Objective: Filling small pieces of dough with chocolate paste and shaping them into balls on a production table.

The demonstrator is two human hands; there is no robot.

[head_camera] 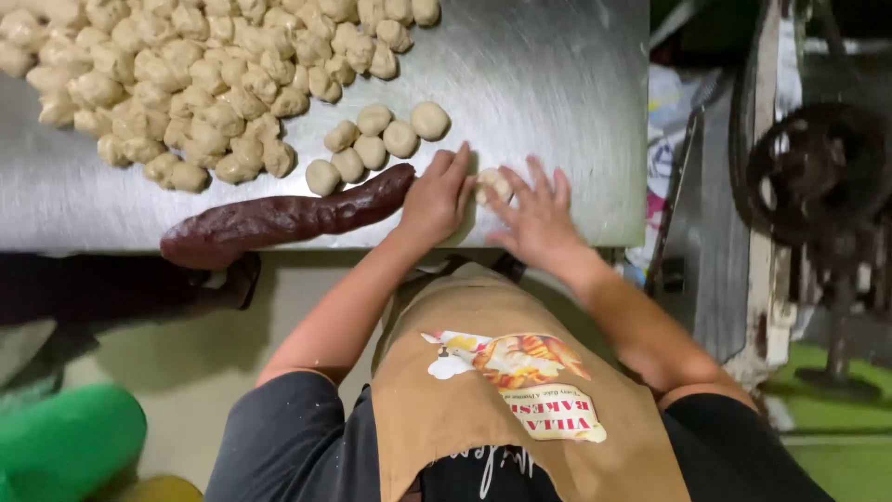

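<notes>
My left hand lies palm down on the steel table, fingers together, right at the end of a long dark brown roll of filling. What is under its palm is hidden. My right hand rests beside it with fingers spread, and its fingertips cover a small pale dough piece. Both hands are near the table's front edge.
A big heap of pale dough balls fills the far left of the table, with a small cluster closer to my hands. To the right stands a machine with a dark wheel. A green object lies on the floor at lower left.
</notes>
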